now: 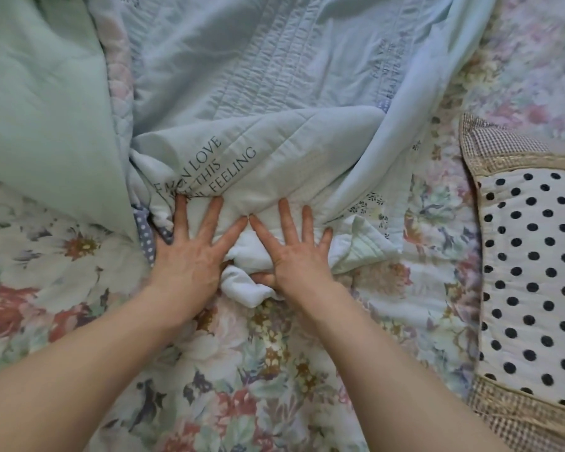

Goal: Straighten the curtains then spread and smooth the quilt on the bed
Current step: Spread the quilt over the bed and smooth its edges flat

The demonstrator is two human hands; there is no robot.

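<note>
Quilt (258, 93), pale blue-green with printed lettering, is lying bunched and folded across the floral bedspread (258, 370); its near edge is gathered into a crumpled knot. Left hand (190, 256) is being pressed flat on that knot, fingers straight and splayed, nothing gripped. Right hand (299, 252) is being laid just beside it, forefingers nearly touching, fingers spread; its thumb is tucked against a fold of the quilt, though whether the fold is pinched cannot be told.

A polka-dot pillow (532, 272) is lying well to the right of the quilt.

Curtains are not being shown, so that step cannot be judged. Spreading is judged barely begun: deep folds are running away from the knot and a wide flap is turned over left of it. The quilt has yet to be opened out, pulled square and smoothed.
</note>
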